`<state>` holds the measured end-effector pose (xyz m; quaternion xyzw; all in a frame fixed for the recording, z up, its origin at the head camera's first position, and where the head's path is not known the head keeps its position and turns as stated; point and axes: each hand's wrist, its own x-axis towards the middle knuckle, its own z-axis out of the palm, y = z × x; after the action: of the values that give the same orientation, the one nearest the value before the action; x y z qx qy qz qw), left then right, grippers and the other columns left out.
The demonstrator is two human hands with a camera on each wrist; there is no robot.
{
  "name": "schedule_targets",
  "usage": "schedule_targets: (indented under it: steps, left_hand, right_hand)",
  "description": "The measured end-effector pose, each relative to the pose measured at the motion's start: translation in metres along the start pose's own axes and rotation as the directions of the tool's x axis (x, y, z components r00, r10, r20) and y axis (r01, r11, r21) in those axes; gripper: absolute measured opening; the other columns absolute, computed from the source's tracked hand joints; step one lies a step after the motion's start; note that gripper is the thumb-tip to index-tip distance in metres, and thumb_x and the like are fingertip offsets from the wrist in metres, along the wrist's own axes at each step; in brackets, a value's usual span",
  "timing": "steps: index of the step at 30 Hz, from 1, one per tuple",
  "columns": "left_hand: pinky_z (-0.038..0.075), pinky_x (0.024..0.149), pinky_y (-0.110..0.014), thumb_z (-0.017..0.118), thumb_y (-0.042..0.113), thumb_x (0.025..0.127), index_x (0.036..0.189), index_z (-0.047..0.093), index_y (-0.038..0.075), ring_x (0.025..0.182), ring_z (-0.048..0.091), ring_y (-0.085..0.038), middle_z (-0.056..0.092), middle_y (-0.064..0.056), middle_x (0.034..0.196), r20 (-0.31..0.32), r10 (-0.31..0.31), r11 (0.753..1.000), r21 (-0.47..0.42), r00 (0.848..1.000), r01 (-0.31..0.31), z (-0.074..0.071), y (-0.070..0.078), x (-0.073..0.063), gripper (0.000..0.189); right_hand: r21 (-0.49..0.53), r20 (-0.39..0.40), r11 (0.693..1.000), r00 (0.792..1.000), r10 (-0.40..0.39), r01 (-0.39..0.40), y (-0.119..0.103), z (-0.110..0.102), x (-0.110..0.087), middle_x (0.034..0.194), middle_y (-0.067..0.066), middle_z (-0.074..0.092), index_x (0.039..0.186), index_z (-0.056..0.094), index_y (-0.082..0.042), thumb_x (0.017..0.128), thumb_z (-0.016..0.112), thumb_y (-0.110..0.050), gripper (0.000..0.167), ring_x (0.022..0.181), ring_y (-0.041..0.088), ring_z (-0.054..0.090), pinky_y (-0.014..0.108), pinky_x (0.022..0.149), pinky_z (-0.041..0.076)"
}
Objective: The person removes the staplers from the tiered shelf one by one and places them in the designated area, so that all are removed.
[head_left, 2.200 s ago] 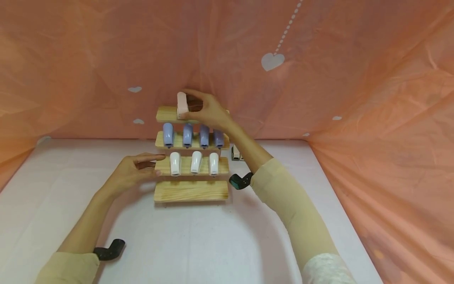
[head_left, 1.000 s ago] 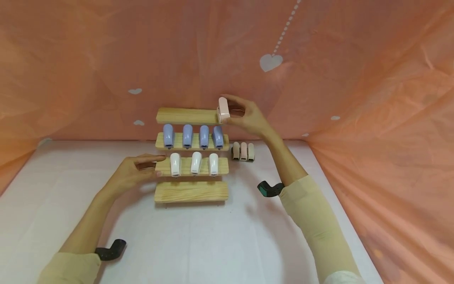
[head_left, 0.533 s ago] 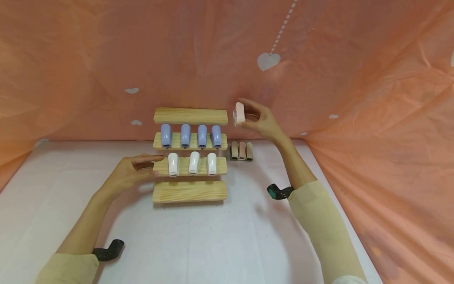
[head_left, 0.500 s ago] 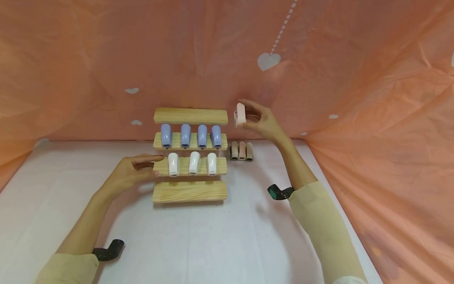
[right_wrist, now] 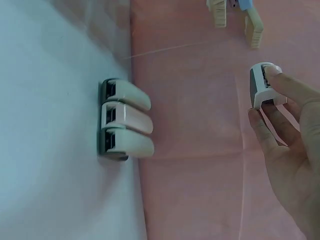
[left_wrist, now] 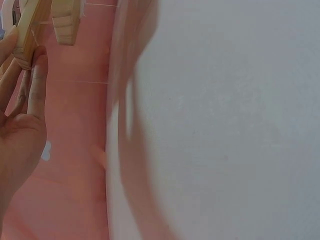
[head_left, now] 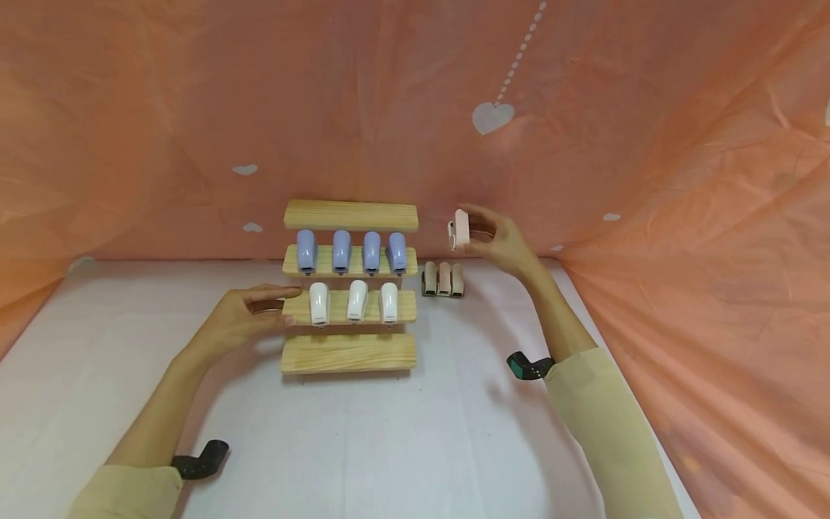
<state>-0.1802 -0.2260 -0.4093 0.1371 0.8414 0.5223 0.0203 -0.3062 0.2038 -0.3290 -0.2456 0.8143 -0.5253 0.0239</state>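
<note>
A rack (head_left: 349, 353) is gripped by the left hand (head_left: 236, 317), seemingly for steadiness; a pink stapler (head_left: 462, 230) is pinched by the right hand (head_left: 507, 246).

The head view faces forward and down; 2 nearer wrist views share its shelf (head_left: 350, 353).

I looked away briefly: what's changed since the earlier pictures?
The right hand has carried the pink stapler rightward and slightly down, away from the top shelf, still gripped. The left hand still holds the third shelf from the top; blue staplers and white staplers stayed put.
</note>
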Motion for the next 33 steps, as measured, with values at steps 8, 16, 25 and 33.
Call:
schedule_targets:
  steps: [8,16,25,33]
  left_hand:
    - [0.048,0.088,-0.013,0.079,0.019,0.087,0.13,0.066,0.008,0.106,0.061,-0.002,0.061,-0.013,0.133,-0.017,0.003,1.0,0.011,1.0,-0.003,-0.003,-0.004,-0.004,0.046]
    - [0.049,0.087,-0.014,0.079,0.02,0.087,0.13,0.067,0.01,0.107,0.061,-0.005,0.061,-0.012,0.133,-0.012,0.011,1.0,0.019,1.0,-0.011,-0.002,-0.001,-0.002,0.046]
    - [0.05,0.087,-0.015,0.079,0.016,0.087,0.13,0.066,0.007,0.105,0.062,-0.006,0.06,-0.014,0.133,-0.008,0.003,1.0,-0.025,1.0,-0.004,0.001,0.0,-0.003,0.046]
    - [0.051,0.086,-0.016,0.079,0.018,0.087,0.13,0.066,0.007,0.104,0.063,-0.007,0.059,-0.014,0.134,-0.004,-0.001,1.0,-0.023,1.0,0.001,0.001,-0.001,-0.002,0.047]
  right_hand:
    - [-0.024,0.009,0.998,0.998,0.055,-0.055,0.015,-0.001,-0.008,0.143,0.016,0.051,0.146,0.049,-0.005,0.084,0.074,0.006,0.068,0.129,0.031,0.052,0.042,0.106,0.044]
    - [-0.017,0.013,0.997,0.997,0.07,-0.07,0.026,-0.005,-0.022,0.138,0.026,0.053,0.146,0.044,0.004,0.083,0.072,0.012,0.07,0.124,0.038,0.053,0.034,0.1,0.049]
    - [-0.025,-0.01,0.995,0.995,0.098,-0.098,0.046,-0.007,-0.034,0.139,0.024,0.053,0.145,0.047,0.003,0.082,0.074,0.011,0.069,0.126,0.038,0.052,0.043,0.104,0.045]
    - [-0.009,0.001,0.998,0.998,0.069,-0.069,0.076,-0.006,-0.037,0.135,0.03,0.054,0.144,0.044,0.007,0.081,0.071,0.015,0.069,0.123,0.044,0.054,0.044,0.103,0.047]
